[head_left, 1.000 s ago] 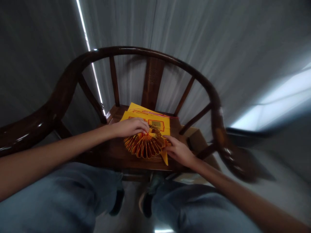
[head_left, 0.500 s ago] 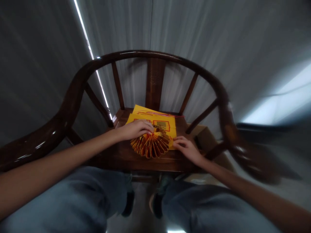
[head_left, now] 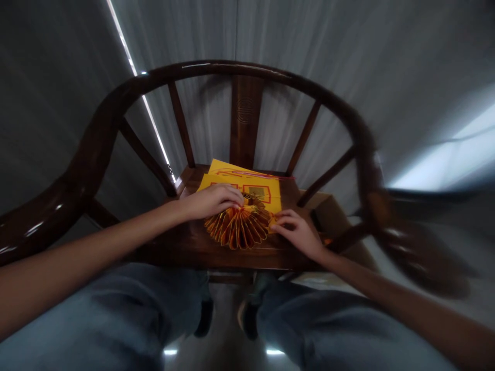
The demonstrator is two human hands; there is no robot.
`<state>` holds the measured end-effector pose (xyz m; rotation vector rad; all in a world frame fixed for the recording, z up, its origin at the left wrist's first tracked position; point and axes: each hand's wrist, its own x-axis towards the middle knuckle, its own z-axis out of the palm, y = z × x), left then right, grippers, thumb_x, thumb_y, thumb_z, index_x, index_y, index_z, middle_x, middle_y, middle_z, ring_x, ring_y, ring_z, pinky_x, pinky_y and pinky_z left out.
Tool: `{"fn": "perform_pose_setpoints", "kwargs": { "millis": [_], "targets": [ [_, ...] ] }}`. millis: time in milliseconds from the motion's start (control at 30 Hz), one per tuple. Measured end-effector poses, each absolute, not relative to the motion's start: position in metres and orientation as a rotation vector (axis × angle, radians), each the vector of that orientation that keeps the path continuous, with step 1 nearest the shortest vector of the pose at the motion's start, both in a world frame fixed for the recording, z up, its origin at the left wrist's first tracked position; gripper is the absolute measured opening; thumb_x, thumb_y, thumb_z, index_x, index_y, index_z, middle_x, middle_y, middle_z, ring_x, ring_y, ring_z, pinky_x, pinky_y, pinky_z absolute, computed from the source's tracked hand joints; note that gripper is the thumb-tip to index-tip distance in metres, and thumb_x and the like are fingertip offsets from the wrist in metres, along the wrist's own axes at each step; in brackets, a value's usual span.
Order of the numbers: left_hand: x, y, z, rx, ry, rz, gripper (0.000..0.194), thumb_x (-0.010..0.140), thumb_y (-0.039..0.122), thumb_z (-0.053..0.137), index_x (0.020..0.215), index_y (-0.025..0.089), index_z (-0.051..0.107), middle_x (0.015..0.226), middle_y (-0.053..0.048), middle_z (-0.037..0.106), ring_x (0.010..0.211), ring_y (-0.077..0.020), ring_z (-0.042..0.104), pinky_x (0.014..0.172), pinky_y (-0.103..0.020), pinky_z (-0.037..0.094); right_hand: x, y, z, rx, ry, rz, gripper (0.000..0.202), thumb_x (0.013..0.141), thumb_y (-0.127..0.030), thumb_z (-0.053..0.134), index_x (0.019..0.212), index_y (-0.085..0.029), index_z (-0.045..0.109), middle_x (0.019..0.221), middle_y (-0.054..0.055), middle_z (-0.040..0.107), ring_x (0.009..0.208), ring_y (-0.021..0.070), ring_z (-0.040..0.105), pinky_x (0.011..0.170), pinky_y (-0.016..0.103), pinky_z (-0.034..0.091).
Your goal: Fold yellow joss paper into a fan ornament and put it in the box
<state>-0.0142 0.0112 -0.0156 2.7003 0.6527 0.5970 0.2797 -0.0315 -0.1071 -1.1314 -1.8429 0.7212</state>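
A round pleated paper fan (head_left: 237, 229), red-orange with shiny gold edges, rests on the wooden chair seat (head_left: 185, 255). My left hand (head_left: 216, 200) grips its top near the centre, fingers bent over the folds. At the fan's right edge, my right hand (head_left: 296, 232) pinches a small orange-gold piece of the paper between thumb and fingers. Yellow paper sheets (head_left: 273, 191) with red printed frames lie behind and partly under the fan. Thin pink-red strings (head_left: 247, 174) stretch across the sheets' back part.
A dark wooden armrest (head_left: 214, 67) curves around the back and both sides of the chair, held by slats. Grey curtain-like panels (head_left: 309, 36) rise behind it. A cardboard box (head_left: 334, 214) stands beyond the seat's right side. My jeans-clad legs (head_left: 127, 309) flank the chair front.
The view has shifted slightly, so the chair looks a little larger and higher. Both hands stay at the fan; the right fingertips now sit closer against its right edge.
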Motion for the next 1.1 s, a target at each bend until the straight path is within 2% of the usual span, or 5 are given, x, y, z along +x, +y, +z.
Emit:
{"fn": "perform_pose_setpoints", "kwargs": {
  "millis": [267, 567, 767, 967, 1100],
  "targets": [
    [-0.013, 0.01, -0.013, 2.682, 0.664, 0.594, 0.018, 0.092, 0.021, 0.057, 0.101, 0.023, 0.072, 0.105, -0.005, 0.073, 0.098, -0.0171, 0.065, 0.089, -0.032, 0.047, 0.274, -0.033, -0.099, -1.106, -1.901, 0.652, 0.029, 0.085, -0.045, 0.064, 0.069, -0.021, 0.068, 0.094, 0.006, 0.062, 0.091, 0.0202, 0.062, 0.086, 0.035, 0.048],
    [-0.013, 0.009, -0.013, 2.675, 0.631, 0.619, 0.019, 0.092, 0.019, 0.056, 0.099, 0.022, 0.073, 0.104, -0.006, 0.073, 0.096, -0.0165, 0.064, 0.088, -0.03, 0.048, 0.273, -0.038, -0.069, -0.937, -2.305, 0.307, 0.021, 0.092, -0.03, 0.057, 0.083, -0.021, 0.073, 0.109, 0.009, 0.058, 0.095, 0.0209, 0.059, 0.085, 0.035, 0.048],
    [-0.015, 0.011, -0.013, 2.673, 0.611, 0.616, 0.02, 0.093, 0.019, 0.054, 0.101, 0.022, 0.073, 0.105, -0.006, 0.073, 0.098, -0.0167, 0.064, 0.09, -0.031, 0.047, 0.269, -0.047, -0.054, -0.777, -2.67, -0.05, 0.034, 0.1, -0.029, 0.043, 0.084, -0.02, 0.072, 0.077, 0.007, 0.064, 0.077, 0.0194, 0.055, 0.072, 0.032, 0.045],
    [-0.017, 0.014, -0.015, 2.683, 0.568, 0.609, 0.021, 0.093, 0.017, 0.054, 0.099, 0.022, 0.073, 0.104, -0.006, 0.073, 0.098, -0.0163, 0.065, 0.09, -0.032, 0.048, 0.261, -0.06, -0.052, -0.638, -2.756, -0.051, 0.036, 0.102, -0.031, 0.038, 0.094, -0.02, 0.071, 0.08, 0.007, 0.068, 0.075, 0.0179, 0.059, 0.072, 0.03, 0.046],
    [-0.017, 0.012, -0.014, 2.698, 0.602, 0.631, 0.021, 0.093, 0.016, 0.054, 0.101, 0.022, 0.073, 0.104, -0.006, 0.073, 0.097, -0.0165, 0.065, 0.09, -0.032, 0.048, 0.253, -0.067, -0.052, -0.721, -2.785, -0.029, 0.03, 0.101, -0.029, 0.04, 0.099, -0.021, 0.069, 0.084, 0.006, 0.071, 0.076, 0.0174, 0.063, 0.069, 0.028, 0.044]
  ]
}}
